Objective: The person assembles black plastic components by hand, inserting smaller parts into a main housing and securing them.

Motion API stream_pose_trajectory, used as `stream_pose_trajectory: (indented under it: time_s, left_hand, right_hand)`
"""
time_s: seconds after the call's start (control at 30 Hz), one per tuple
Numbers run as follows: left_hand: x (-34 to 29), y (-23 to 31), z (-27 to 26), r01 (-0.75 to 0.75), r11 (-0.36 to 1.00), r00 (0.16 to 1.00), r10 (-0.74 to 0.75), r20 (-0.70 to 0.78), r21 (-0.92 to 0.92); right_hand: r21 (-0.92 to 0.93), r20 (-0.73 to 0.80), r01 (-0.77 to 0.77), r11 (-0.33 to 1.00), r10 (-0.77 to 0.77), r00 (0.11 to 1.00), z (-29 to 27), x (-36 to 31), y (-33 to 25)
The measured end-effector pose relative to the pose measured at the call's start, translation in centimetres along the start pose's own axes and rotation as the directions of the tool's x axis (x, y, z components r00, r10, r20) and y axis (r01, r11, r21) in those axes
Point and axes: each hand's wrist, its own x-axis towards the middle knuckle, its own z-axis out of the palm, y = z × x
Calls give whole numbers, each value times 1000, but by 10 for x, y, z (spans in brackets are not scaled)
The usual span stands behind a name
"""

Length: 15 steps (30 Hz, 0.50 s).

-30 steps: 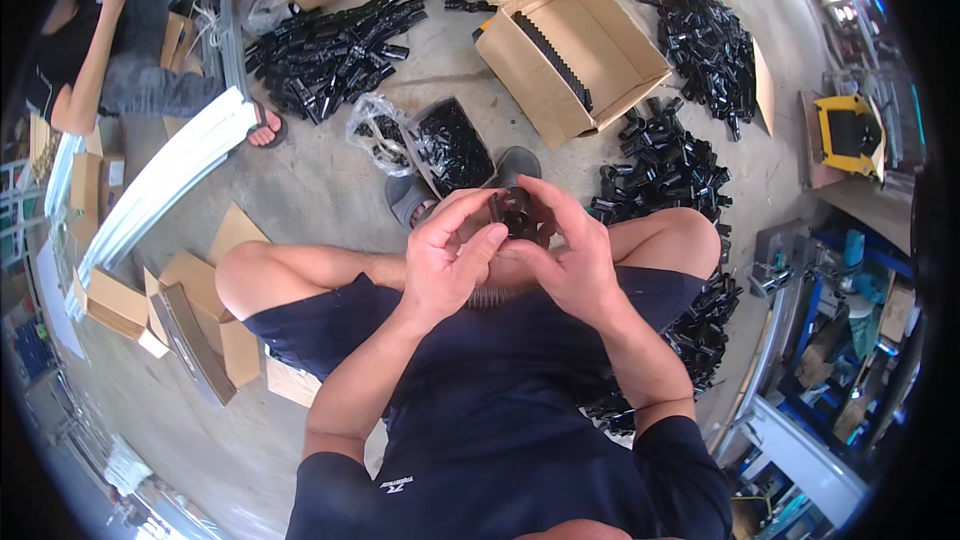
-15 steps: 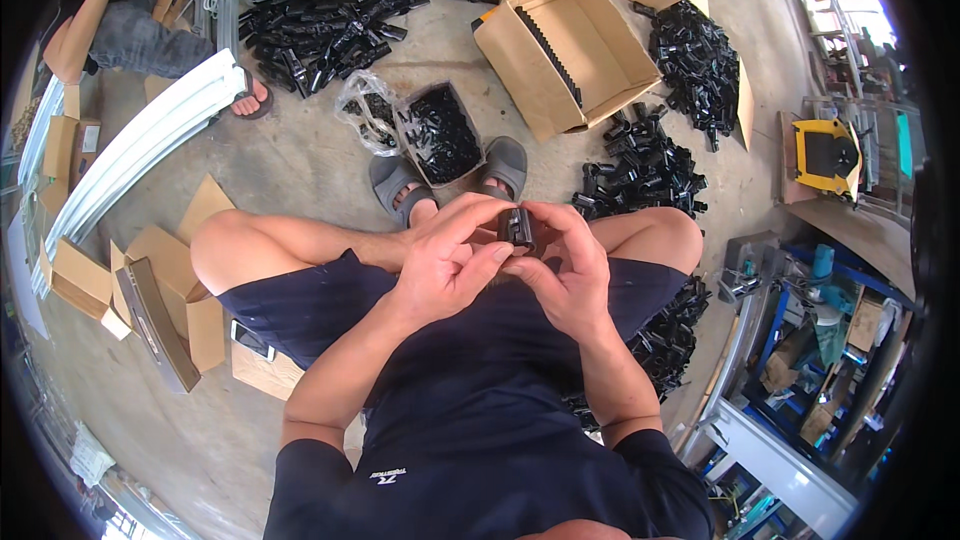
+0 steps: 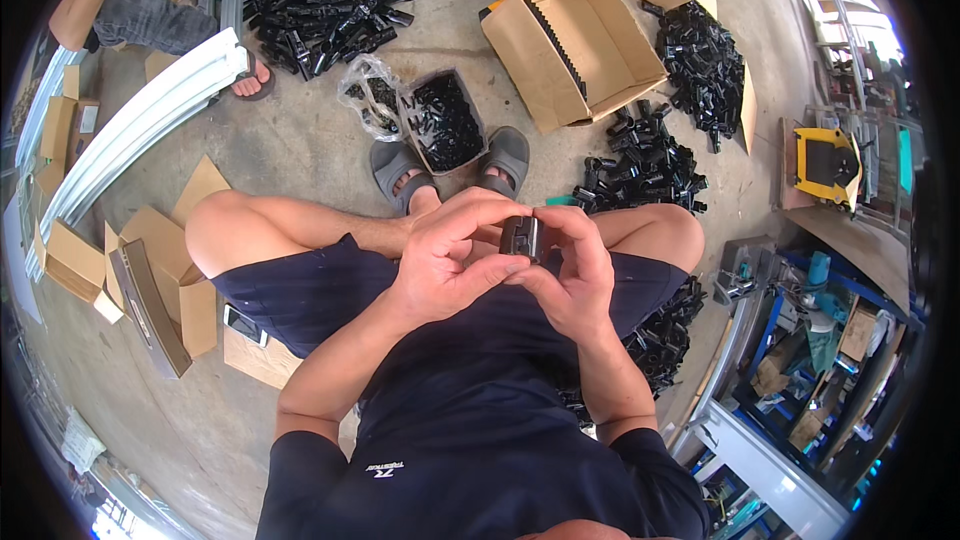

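Above my lap, a short black plastic fitting (image 3: pixel 521 237) is pinched between my two hands. My left hand (image 3: pixel 455 258) has its thumb and fingers closed on the fitting's left side. On the other side, my right hand (image 3: pixel 570 262) grips it between thumb and fingertips. Between my sandalled feet stands an open box of small black parts (image 3: pixel 446 130), with a clear plastic bag (image 3: pixel 371 100) of similar pieces beside it. A pile of black fittings (image 3: pixel 640 168) lies just past my right knee.
An open cardboard box (image 3: pixel 600 45) holds a row of black pieces ahead. More black parts (image 3: pixel 320 15) are heaped at far left and far right. White metal profiles (image 3: pixel 150 130) lie left, near another person's foot (image 3: pixel 252 80). A blue shelf (image 3: pixel 770 330) stands at right.
The black fitting has turned slightly in my fingers and shows more of its slotted side. Both hands stay closed on it in nearly the same place.
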Motion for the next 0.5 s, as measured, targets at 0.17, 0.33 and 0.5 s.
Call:
stream_pose_trajectory:
  time_s: [0.17,0.33,0.5]
  left_hand:
    - [3,-1,-2,-22,1000,999,21,46,21]
    - [0,-1,2,98,985,994,-90,59,-144]
    - [-1,-9,-1,114,973,993,-107,46,-202]
  right_hand:
    - [18,-24,41,999,-40,999,0,-1,2]
    - [46,-58,42,998,-40,998,2,-4,3]
    - [-59,6,-10,998,10,1000,-2,-2,0]
